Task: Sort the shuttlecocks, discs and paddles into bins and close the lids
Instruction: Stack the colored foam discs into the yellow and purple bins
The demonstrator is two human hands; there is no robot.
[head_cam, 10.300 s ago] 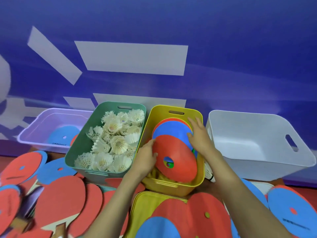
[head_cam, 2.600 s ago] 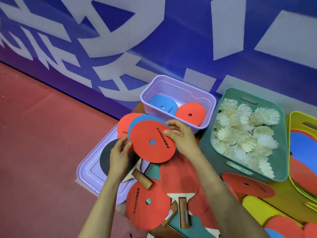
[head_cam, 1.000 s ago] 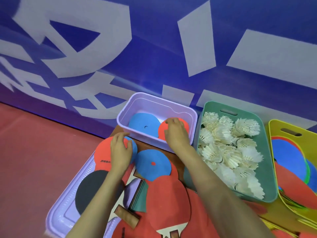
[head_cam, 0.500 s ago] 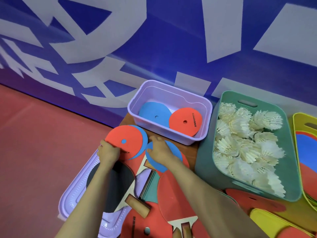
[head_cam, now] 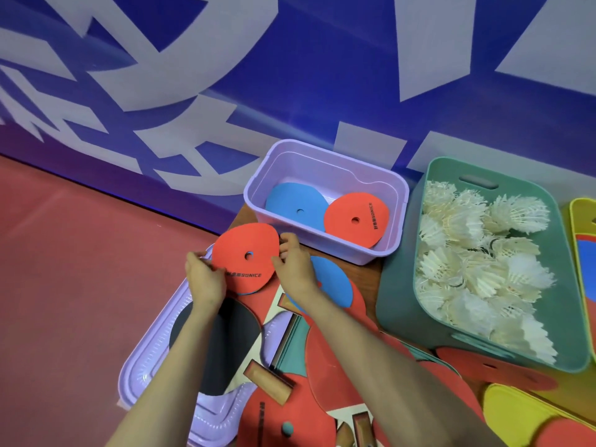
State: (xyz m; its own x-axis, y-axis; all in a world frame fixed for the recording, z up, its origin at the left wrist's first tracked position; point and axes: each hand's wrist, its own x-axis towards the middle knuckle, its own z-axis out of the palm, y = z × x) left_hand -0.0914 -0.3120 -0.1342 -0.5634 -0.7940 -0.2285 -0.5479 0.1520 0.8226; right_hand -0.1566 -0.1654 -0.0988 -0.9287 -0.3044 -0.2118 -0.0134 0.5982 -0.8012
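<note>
Pinching a red disc (head_cam: 245, 253) by its left edge with the left hand (head_cam: 204, 279) and its right edge with the right hand (head_cam: 295, 269), just before the purple bin (head_cam: 322, 169). Beneath it a blue sliver (head_cam: 248, 292), perhaps another disc. Inside the bin, a blue disc (head_cam: 295, 206) and a second red disc (head_cam: 354, 221); shuttlecocks (head_cam: 477, 253) heaped in the green bin (head_cam: 403, 317) alongside.

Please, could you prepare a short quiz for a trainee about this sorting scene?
1. True or false: the green plastic bin holds white feather shuttlecocks.
2. How many flat round discs lie inside the lilac plastic bin?
3. The left hand and right hand together grip: A) a flat red disc with a centre hole; B) a black paddle; C) a yellow lid.
Key: 1 true; 2 two; 3 A.
</note>
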